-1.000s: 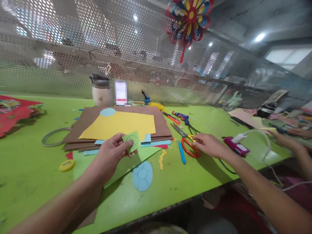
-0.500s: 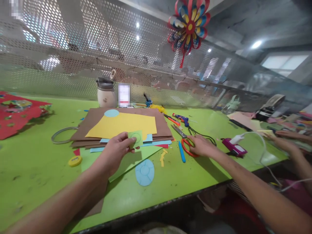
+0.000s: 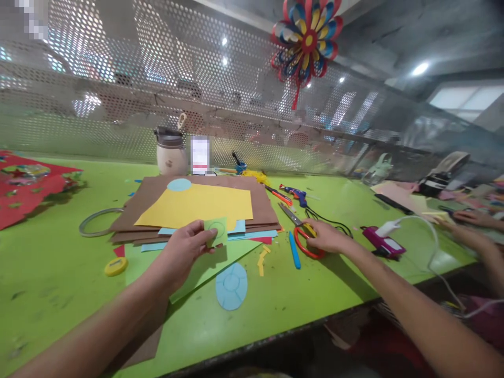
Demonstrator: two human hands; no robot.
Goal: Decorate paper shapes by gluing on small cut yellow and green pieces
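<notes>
My left hand [image 3: 181, 253] pinches a small green paper square [image 3: 217, 230] with a circle drawn on it, held just above the front edge of a paper stack. My right hand [image 3: 328, 237] rests on the red handles of a pair of scissors [image 3: 301, 231] lying on the green table [image 3: 299, 283], fingers curled over them. A yellow sheet [image 3: 197, 206] tops the stack of brown card [image 3: 260, 202]. A light blue paper disc [image 3: 231, 285] lies on the table below my left hand, next to a larger green sheet [image 3: 205, 268].
A blue pen [image 3: 293, 250], yellow scraps [image 3: 261, 259], a yellow tape measure [image 3: 115, 266], a wire ring [image 3: 96, 221], a blue glue gun [image 3: 294, 192], a pink glue gun [image 3: 384, 242] and a cup [image 3: 170, 152] lie around. Another person's hands [image 3: 470, 223] work at far right. Mesh wall behind.
My right hand has closed in from beside the scissors' handles onto them. My left hand keeps hold of the green square, barely shifted. The view has swung slightly.
</notes>
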